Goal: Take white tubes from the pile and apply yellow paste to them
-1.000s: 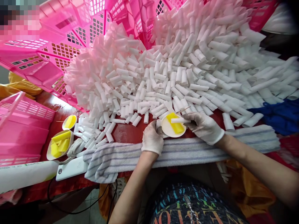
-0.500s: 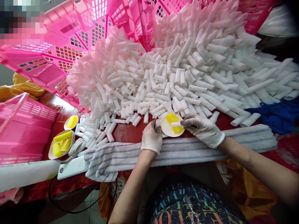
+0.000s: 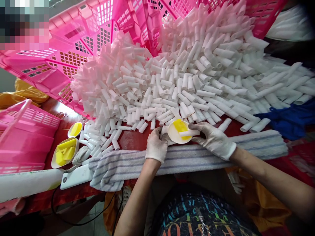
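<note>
A small white dish (image 3: 171,133) holding a piece of yellow sponge (image 3: 180,125) stands on the red table between my hands, a thin stick lying across its rim. My right hand (image 3: 213,139), in a white glove with greyed fingertips, pinches a short white tube (image 3: 189,133) whose far end lies over the sponge. To the left of the dish, my gloved left hand (image 3: 157,146) has its fingers closed on another white tube (image 3: 164,130), partly hidden by them. A large heap of white tubes (image 3: 172,83) spreads right behind the dish.
A striped towel (image 3: 137,164) runs along the table's front edge. At left are a dish of yellow sponge pieces (image 3: 65,152), a smaller dish (image 3: 75,130), a white power bank (image 3: 76,177) and a pink basket (image 3: 22,137). Tipped pink baskets (image 3: 81,29) back the heap; blue cloth (image 3: 290,119) lies right.
The white tube in my right hand has shifted slightly, and more of its length shows between my parted thumb and fingers. My left hand and the dish sit a little further left in view.
</note>
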`<state>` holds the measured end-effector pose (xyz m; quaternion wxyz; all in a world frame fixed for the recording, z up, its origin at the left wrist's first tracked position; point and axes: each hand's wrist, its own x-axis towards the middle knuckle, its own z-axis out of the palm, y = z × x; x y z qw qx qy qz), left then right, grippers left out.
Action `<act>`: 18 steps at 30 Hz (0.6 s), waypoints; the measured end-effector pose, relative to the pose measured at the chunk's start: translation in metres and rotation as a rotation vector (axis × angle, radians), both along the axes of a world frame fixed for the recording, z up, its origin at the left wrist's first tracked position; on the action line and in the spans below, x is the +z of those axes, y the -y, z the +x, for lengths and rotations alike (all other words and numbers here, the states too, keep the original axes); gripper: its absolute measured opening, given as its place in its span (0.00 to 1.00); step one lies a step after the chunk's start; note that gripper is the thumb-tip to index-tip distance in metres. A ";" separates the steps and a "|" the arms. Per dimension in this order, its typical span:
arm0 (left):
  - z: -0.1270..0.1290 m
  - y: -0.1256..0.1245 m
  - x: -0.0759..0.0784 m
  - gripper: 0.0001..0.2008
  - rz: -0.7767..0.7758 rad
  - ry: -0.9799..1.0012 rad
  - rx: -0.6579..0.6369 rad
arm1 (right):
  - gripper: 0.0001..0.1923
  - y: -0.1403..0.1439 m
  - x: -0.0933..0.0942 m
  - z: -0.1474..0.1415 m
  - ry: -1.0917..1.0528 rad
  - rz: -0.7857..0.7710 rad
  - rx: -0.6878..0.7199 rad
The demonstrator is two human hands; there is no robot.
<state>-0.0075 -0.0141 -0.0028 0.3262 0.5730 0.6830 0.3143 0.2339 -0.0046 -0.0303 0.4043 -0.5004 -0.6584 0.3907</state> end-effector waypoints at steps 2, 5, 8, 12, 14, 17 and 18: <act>-0.001 0.002 0.004 0.17 0.015 -0.016 -0.003 | 0.15 0.002 0.002 -0.003 0.010 0.020 -0.014; -0.001 0.006 0.013 0.15 0.014 -0.014 -0.016 | 0.10 0.004 0.005 -0.009 0.029 0.055 -0.039; 0.000 0.010 0.023 0.13 -0.034 0.060 0.030 | 0.08 0.006 0.008 -0.007 0.029 0.079 -0.021; 0.002 0.015 0.029 0.13 -0.061 0.161 0.091 | 0.11 0.014 0.019 0.002 -0.047 0.028 -0.014; 0.005 0.018 0.029 0.13 -0.051 0.190 0.066 | 0.15 0.017 0.029 0.004 -0.135 -0.096 -0.075; 0.011 0.023 0.030 0.13 -0.026 0.244 -0.010 | 0.22 0.019 0.046 0.000 -0.240 -0.307 -0.146; 0.013 0.025 0.032 0.13 -0.012 0.254 -0.044 | 0.24 0.019 0.051 -0.002 -0.254 -0.340 -0.139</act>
